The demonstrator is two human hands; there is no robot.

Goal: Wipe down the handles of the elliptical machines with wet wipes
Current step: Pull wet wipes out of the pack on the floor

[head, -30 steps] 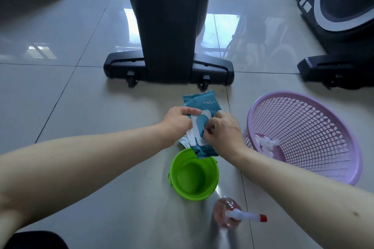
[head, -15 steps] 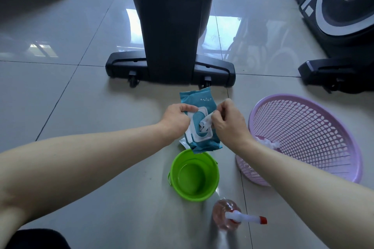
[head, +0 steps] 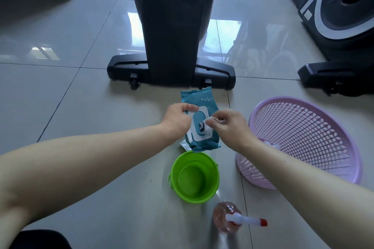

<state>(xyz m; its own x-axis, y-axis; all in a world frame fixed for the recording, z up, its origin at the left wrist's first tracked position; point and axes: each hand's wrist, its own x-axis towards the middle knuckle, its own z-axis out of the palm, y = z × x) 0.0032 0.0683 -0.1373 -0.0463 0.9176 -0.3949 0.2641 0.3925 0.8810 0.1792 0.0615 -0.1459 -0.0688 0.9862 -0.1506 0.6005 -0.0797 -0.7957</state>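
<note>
Nearest me, the pink-filled clear spray bottle (head: 227,216) and the round green plastic bucket (head: 194,176) stand on the tiled floor right under my forearms, so a careless pull could knock either over. Above them my left hand (head: 177,120) grips the teal plastic wet wipe pack (head: 199,119) by its edge while my right hand (head: 226,125) pinches the white wipe (head: 207,121) at the open white flap; a sharp tug might tear it or drag out several. Beyond, the black elliptical machine base (head: 172,70) sits near, its handles out of view and unwiped.
</note>
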